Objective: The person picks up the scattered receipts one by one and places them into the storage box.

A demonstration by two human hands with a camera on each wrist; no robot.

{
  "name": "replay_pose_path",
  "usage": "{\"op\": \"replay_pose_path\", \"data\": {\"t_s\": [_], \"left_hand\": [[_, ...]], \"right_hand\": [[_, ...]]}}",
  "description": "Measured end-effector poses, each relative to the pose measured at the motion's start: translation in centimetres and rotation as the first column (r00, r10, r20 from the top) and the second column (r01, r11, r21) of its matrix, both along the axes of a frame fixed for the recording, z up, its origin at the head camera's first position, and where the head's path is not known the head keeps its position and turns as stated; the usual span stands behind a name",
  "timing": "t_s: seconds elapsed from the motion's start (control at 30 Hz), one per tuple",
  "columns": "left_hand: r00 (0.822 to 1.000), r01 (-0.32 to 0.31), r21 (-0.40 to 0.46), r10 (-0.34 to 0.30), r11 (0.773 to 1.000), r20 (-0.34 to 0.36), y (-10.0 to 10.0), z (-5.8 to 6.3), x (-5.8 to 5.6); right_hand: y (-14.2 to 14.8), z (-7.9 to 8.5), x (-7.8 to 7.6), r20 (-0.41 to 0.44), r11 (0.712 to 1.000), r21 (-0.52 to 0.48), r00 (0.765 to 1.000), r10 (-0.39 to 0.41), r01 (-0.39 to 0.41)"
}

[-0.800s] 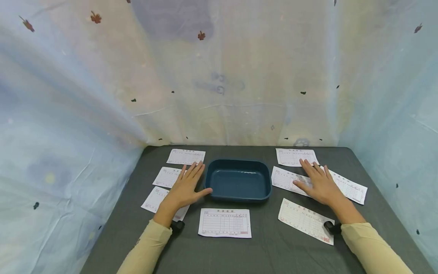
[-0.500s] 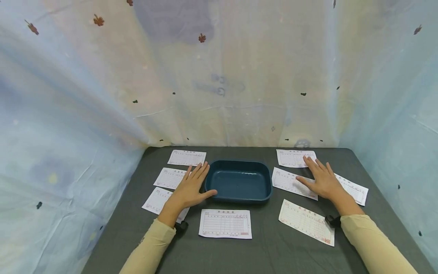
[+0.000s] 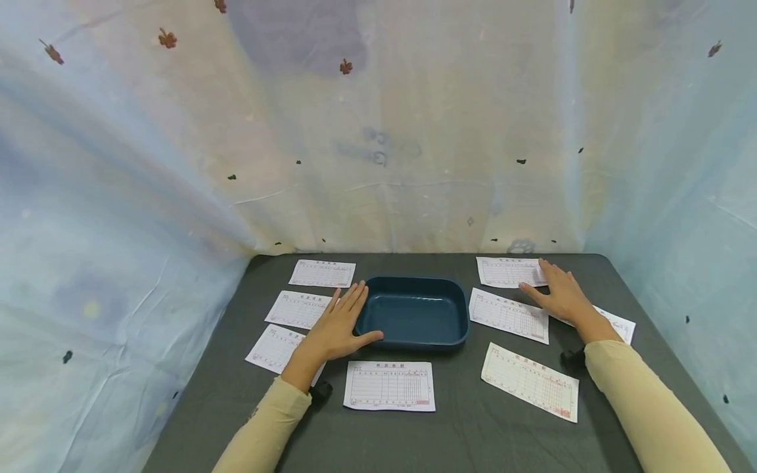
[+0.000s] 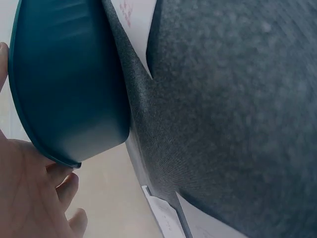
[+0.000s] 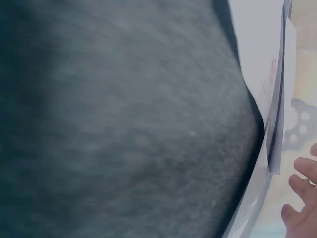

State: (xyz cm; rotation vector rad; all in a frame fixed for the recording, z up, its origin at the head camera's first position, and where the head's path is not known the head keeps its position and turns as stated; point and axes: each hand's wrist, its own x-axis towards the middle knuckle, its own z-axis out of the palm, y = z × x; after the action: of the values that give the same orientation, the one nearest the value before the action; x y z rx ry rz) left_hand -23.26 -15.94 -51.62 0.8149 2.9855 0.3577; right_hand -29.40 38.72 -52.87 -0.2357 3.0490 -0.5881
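Note:
A dark teal rectangular basin (image 3: 412,312) sits mid-table. My left hand (image 3: 334,332) is at its left rim, fingers straight and thumb spread; in the left wrist view the fingers (image 4: 68,191) lie along the basin's outer edge, and I cannot tell whether they press it. My right hand (image 3: 562,297) is stretched out by the right end of the far right printed slip (image 3: 508,271), holding nothing. Whether its fingertips touch that paper cannot be told. Below this hand and wrist another slip (image 3: 618,325) is partly hidden.
More printed slips lie about: a middle right slip (image 3: 508,316), a near right slip (image 3: 532,384), a front slip (image 3: 389,387), and on the left a far slip (image 3: 322,273), a middle slip (image 3: 298,309) and a near slip (image 3: 275,348). Curtains (image 3: 378,197) enclose the grey table (image 3: 461,433).
My right hand has moved away and a little right, from over the middle right slip toward the far right one. My left hand has shifted slightly right, to the basin's rim.

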Motion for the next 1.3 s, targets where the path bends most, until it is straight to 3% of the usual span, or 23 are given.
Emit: {"op": "replay_pose_path", "data": {"t_s": [0.4, 0.8, 1.1, 1.3], "left_hand": [[1.000, 0.014, -0.019, -0.015, 1.000, -0.008, 0.5, 0.2, 0.0], [1.000, -0.003, -0.010, 0.004, 1.000, 0.010, 0.8, 0.3, 0.5], [1.000, -0.019, -0.018, 0.019, 1.000, -0.008, 1.1, 0.5, 0.8], [1.000, -0.018, -0.006, 0.018, 1.000, -0.015, 1.1, 0.1, 0.8]], "right_hand": [[0.4, -0.3, -1.2, 0.147, 0.987, -0.067, 0.980, -0.136, 0.147], [-0.3, -0.7, -1.6, 0.051, 0.966, -0.053, 0.967, -0.251, 0.253], [-1.0, -0.1, -1.4, 0.064, 0.968, -0.030, 0.966, -0.249, 0.251], [-1.1, -0.2, -1.4, 0.075, 0.956, -0.096, 0.960, -0.271, 0.277]]}}
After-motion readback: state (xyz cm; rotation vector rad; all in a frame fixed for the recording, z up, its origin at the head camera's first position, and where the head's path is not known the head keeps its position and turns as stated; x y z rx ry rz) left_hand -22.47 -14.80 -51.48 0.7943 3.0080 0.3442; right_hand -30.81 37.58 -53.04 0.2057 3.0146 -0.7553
